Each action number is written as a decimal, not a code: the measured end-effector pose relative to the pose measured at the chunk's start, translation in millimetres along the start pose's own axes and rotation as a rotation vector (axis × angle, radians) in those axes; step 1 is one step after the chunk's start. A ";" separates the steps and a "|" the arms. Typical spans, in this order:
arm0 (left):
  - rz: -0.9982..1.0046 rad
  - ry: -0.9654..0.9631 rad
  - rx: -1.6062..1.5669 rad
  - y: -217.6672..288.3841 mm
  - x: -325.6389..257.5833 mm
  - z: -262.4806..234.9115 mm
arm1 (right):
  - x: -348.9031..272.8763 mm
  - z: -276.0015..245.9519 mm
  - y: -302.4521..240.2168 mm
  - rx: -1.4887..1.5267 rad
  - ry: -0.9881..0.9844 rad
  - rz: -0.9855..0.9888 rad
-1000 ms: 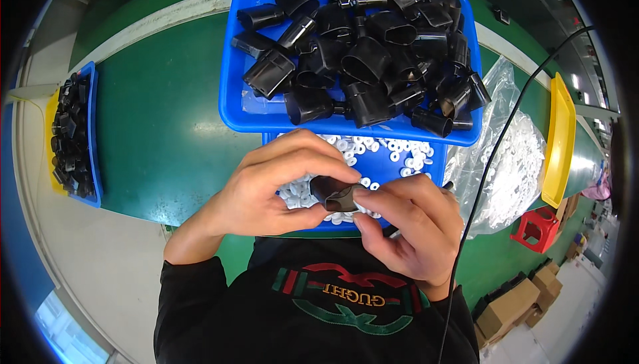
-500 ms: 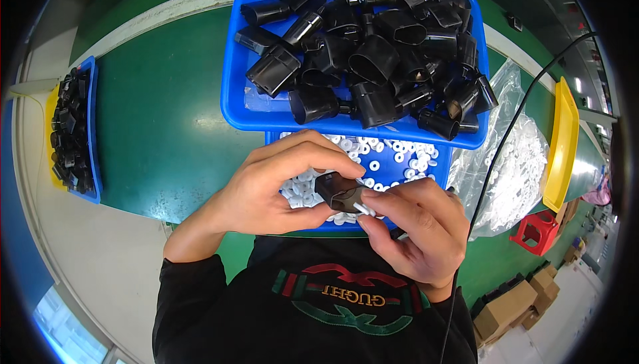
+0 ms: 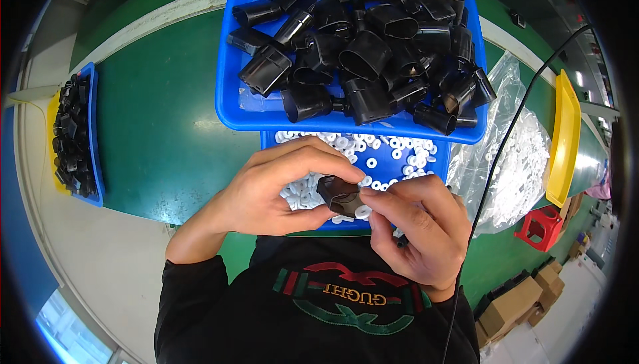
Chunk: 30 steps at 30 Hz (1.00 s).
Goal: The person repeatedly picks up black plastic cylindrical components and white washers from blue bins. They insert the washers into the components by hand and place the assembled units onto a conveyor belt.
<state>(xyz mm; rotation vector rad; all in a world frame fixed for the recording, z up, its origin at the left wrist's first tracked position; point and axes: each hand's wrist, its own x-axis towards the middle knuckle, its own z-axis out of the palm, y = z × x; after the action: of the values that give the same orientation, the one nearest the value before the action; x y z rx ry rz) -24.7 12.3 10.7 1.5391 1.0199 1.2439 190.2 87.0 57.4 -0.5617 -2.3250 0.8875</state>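
My left hand (image 3: 276,187) is closed round a dark, glossy, hollow plastic fitting (image 3: 331,195), with the thumb below and the fingers above. At the fitting's right end a white washer (image 3: 363,212) shows its flat face. My right hand (image 3: 426,227) pinches at that washer with its index finger and thumb; the other fingers are curled. Beneath both hands a blue tray (image 3: 384,162) holds many loose white washers (image 3: 303,194). Behind it, a larger blue bin (image 3: 229,91) is heaped with black plastic fittings (image 3: 366,54).
At the far left stands another bin (image 3: 95,134) of black parts. On the right lie a clear plastic bag (image 3: 512,164) of white pieces and a yellow tray (image 3: 564,138). A black cable (image 3: 509,144) hangs across the right side. A red stool (image 3: 539,227) and cardboard boxes (image 3: 512,307) are beyond.
The white washer at the fitting's end has turned from edge-on to face-on. My right fingers have shifted slightly; my left hand keeps its hold. The whole view has moved a little.
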 end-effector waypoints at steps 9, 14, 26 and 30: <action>0.007 -0.008 -0.033 0.5 0.5 1.5 | -0.2 -1.5 -0.3 -0.089 0.000 -0.091; 0.052 -0.005 -0.013 -0.8 -1.2 0.8 | -1.6 1.4 0.0 -0.114 0.023 -0.112; 0.091 -0.001 -0.018 -2.8 -1.3 -2.2 | -5.8 -1.1 2.5 -0.178 0.053 -0.149; 0.071 0.024 -0.031 -2.7 -1.9 -2.9 | -10.6 -3.9 4.1 -0.181 0.058 -0.056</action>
<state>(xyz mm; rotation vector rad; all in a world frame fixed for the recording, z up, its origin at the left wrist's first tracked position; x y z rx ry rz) -28.1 11.7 7.9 1.5520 0.9638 1.3238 201.4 85.7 53.0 -0.5860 -2.3704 0.6305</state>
